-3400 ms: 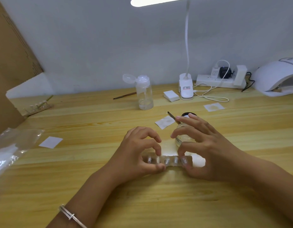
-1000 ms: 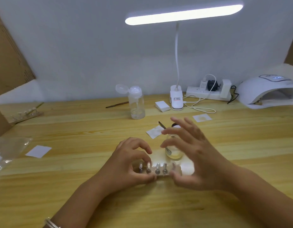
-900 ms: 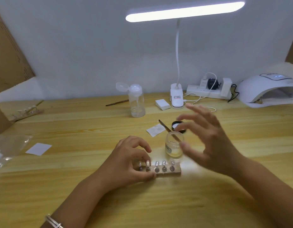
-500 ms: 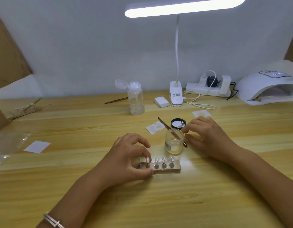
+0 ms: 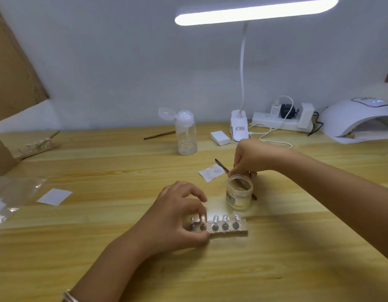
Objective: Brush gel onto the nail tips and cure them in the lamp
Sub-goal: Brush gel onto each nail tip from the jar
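The left hand [image 5: 178,216] pinches the left end of a pale rectangular holder strip [image 5: 230,231] between thumb and curled fingers, low in the middle of the frame. The right hand [image 5: 250,158] has its fingertips closed narrowly on a thin dark-handled brush [image 5: 220,165], which lies slantwise across the mouth of a small clear glass jar [image 5: 239,192] just behind the strip. All of this rests on a light wooden table [image 5: 101,258] that fills the lower half of the frame. A white bar-shaped desk lamp [image 5: 254,12] glows at the upper centre, its thin neck running down to a clip base. A white domed curing lamp [image 5: 354,118] sits at the right edge, well apart from the strip. A crumpled clear plastic bag [image 5: 10,197] lies at the left edge. A white power strip [image 5: 273,123] lies against the wall beside the curing lamp. A clear plastic pump bottle [image 5: 186,136] with its cap flipped open stands centre-left. Five clear nail tips [image 5: 215,219] stand in a row on the strip, each on a small dark mount. A white paper square [image 5: 54,196] lies left of the hands.
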`<action>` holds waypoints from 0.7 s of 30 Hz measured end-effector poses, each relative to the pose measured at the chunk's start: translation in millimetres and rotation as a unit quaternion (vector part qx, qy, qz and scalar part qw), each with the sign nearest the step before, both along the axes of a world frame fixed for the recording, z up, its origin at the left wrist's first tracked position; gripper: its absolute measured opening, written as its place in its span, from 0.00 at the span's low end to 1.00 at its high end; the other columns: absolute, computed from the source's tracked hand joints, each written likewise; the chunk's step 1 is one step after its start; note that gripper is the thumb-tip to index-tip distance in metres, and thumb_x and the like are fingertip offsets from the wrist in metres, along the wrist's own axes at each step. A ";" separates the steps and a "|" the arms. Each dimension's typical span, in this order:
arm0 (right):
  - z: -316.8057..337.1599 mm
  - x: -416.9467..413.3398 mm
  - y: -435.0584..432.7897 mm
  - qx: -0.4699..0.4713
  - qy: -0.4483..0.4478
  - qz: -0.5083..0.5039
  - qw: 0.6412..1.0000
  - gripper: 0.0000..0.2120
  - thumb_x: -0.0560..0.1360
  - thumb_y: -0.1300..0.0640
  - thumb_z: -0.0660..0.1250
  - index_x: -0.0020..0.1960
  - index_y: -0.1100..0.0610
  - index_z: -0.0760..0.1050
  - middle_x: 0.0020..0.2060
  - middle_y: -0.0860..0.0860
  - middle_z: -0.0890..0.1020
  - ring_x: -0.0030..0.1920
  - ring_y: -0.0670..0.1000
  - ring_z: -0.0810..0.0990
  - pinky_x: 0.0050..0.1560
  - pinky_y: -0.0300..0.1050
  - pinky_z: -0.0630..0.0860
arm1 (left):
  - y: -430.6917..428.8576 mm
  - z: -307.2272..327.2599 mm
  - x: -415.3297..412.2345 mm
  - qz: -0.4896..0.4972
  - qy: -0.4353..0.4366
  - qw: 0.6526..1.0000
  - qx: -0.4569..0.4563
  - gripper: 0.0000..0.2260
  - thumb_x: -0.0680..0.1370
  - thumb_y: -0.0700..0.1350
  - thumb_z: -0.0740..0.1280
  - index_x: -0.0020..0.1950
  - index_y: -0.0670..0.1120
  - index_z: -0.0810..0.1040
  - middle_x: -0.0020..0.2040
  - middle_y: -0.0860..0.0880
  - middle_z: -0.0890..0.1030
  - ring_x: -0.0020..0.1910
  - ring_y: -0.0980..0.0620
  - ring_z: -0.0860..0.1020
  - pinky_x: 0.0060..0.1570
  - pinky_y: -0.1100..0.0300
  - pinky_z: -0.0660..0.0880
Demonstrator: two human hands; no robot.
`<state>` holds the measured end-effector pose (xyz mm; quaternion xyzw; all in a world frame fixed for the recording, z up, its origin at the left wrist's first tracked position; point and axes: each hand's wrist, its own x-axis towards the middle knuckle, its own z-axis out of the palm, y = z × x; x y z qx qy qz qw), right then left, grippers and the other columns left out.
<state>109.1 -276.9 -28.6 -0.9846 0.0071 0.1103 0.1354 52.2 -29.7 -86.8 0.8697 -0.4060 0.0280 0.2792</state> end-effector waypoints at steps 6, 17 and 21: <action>2.0 9.1 19.7 -0.091 0.002 -0.021 0.996 0.13 0.70 0.49 0.77 0.39 0.59 0.80 0.32 0.52 0.82 0.34 0.51 0.79 0.37 0.42 0.75 | 0.5 1.4 -1.5 -0.006 -0.002 1.000 0.003 0.09 0.66 0.53 0.75 0.43 0.54 0.81 0.56 0.63 0.74 0.64 0.62 0.68 0.66 0.64 0.58; 40.6 -23.0 -24.5 0.341 -0.198 -0.019 0.919 0.07 0.76 0.61 0.73 0.44 0.55 0.75 0.40 0.54 0.87 0.39 0.49 0.85 0.36 0.37 0.75 | 3.5 7.6 -2.2 0.003 0.003 0.999 0.034 0.11 0.66 0.58 0.74 0.45 0.57 0.80 0.50 0.62 0.76 0.56 0.63 0.71 0.61 0.66 0.60; 25.6 -54.2 -37.6 0.381 -0.247 0.008 0.891 0.04 0.79 0.63 0.68 0.50 0.55 0.74 0.42 0.54 0.87 0.37 0.50 0.85 0.35 0.34 0.76 | 13.7 14.9 2.8 -0.004 0.051 0.998 0.046 0.13 0.64 0.62 0.70 0.44 0.59 0.79 0.45 0.60 0.76 0.53 0.57 0.72 0.52 0.66 0.66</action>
